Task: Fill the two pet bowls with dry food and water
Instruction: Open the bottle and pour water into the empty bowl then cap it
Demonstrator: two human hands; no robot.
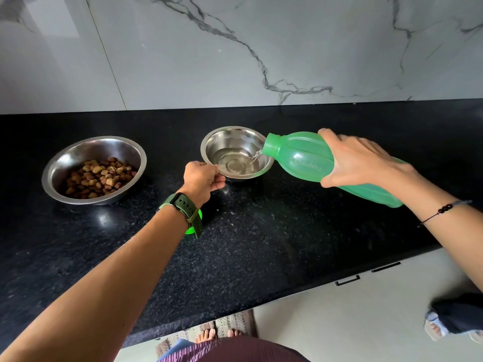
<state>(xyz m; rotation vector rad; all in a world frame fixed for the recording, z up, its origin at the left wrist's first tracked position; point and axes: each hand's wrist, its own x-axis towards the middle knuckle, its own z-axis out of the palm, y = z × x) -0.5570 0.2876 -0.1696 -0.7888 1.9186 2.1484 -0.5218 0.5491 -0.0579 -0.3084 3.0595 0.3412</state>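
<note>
Steel water bowl (236,154) sits mid-bench on the black speckled bench (261,231), a shallow layer of water in it. Left hand (202,180) pinches its rim at the bowl's 8 o'clock, fingers curled on the edge. Right hand (358,160) is wrapped around the green bottle (300,158), thumb on the near side, fingers over the top. Bottle is tipped nearly flat, uncapped mouth over the bowl's rim at 3 o'clock, thin stream of water (254,155) running into the bowl.

Second steel bowl, the food bowl (94,169), stands at 9 o'clock from the water bowl, well apart, holding brown and tan dry food (100,177) piled on its near side.

Green cap (193,226) lies on the bench at 6 o'clock from the left hand, mostly hidden under the wrist. Dark green watch (183,207) on the left wrist, thin black bead bracelet (444,211) on the right.

White marble wall (235,48) with grey veins at 12 o'clock behind the bench. Bare feet on a rug (235,325) at 6 o'clock, below the bench edge
</note>
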